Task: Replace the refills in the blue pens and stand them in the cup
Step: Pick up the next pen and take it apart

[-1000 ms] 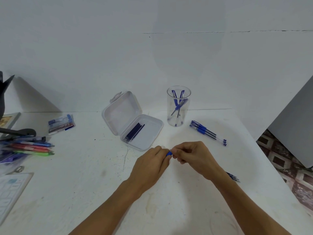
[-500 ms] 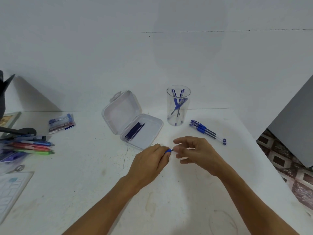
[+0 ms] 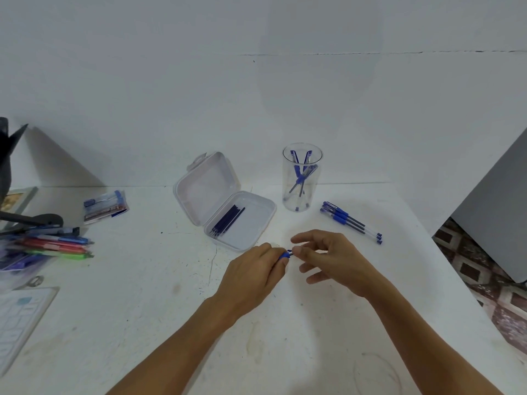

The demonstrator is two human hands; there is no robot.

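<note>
Poking between hands (image 3: 251, 273) (image 3: 335, 262): blue pen (image 3: 285, 254)

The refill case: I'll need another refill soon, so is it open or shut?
Open. The case has its lid leaning back from the hinge, and the refills lie uncovered in its base.

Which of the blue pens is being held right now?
The blue pen gripped in the left hand, only its blue end showing. The others stand in the clear plastic cup or lie loose on the white table to its right.
</note>
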